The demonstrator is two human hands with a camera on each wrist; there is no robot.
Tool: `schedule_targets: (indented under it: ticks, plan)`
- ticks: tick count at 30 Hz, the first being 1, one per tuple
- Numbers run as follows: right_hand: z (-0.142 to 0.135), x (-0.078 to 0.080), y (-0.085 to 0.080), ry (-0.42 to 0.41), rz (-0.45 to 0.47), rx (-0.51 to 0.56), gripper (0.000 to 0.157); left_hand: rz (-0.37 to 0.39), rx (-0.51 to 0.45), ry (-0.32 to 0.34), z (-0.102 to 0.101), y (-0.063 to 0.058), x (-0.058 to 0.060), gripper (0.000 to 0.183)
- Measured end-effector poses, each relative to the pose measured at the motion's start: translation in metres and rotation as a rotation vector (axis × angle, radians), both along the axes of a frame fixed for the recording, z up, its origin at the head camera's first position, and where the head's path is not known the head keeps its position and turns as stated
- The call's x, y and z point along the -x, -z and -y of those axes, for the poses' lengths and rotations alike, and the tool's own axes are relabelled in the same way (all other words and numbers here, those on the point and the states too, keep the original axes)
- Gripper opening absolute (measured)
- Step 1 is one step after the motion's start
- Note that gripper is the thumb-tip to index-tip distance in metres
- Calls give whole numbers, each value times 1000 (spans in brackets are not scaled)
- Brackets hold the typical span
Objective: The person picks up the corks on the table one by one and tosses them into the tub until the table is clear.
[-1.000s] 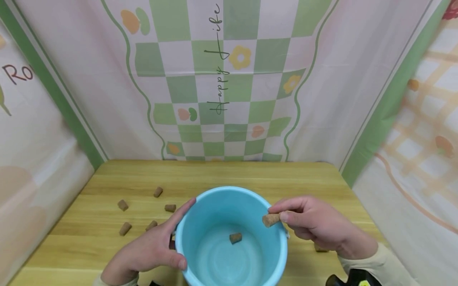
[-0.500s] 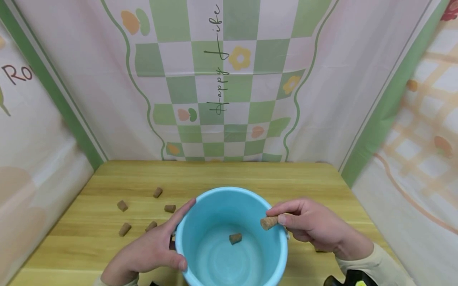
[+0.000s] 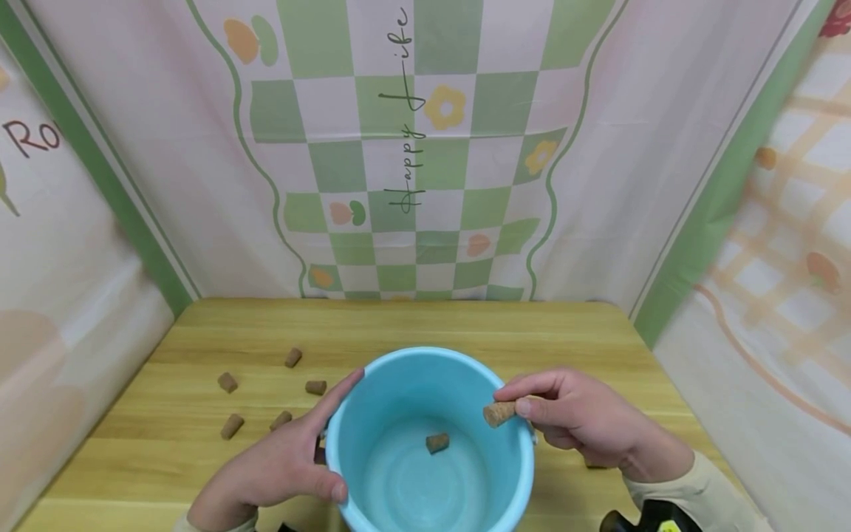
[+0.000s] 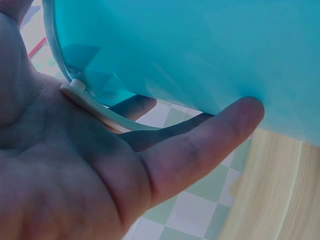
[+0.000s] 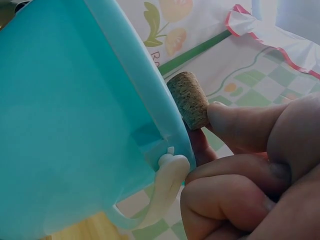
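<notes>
A light blue bucket [image 3: 425, 384] stands upright at the table's front, its mouth facing me. My left hand [image 3: 286, 462] is spread against its left side, thumb at the rim. In the left wrist view, straight fingers [image 4: 200, 150] touch the bucket's outer wall near the white handle [image 4: 100, 107]. Between thumb and index finger, my right hand [image 3: 585, 417] pinches a cork [image 3: 499, 414] over the right rim. The right wrist view has that cork [image 5: 189, 100] just past the rim, other fingers folded. Another cork [image 3: 437, 442] lies on the bucket's bottom.
Several corks [image 3: 315, 387] lie scattered on the wooden table [image 3: 565, 325], left of the bucket. One more brown piece [image 3: 595, 465] is partly hidden beneath my right wrist. Printed cloth [image 3: 439, 148] hangs at the back and both sides.
My right hand has shifted slightly left and down with the cork, then stayed still over the last half second. The left hand and bucket hold their place.
</notes>
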State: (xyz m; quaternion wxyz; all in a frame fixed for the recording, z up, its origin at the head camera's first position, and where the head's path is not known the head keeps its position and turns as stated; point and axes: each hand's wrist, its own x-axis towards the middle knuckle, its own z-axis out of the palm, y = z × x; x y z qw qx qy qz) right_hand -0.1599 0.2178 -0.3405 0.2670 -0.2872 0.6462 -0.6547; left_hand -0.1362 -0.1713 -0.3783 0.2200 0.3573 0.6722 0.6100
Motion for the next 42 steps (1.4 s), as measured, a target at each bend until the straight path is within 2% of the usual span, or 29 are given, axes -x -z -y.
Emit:
schedule_targets:
  ticks: [18, 34, 42]
  plan:
    - [-1, 1, -1, 15, 4, -4, 28, -16, 0, 2, 0, -1, 0, 101]
    - [-1, 1, 0, -21, -10, 31, 29, -49, -6, 8, -1, 0, 1, 102]
    - [-1, 1, -1, -21, 2, 23, 28, -42, -2, 10, 0, 0, 1, 101]
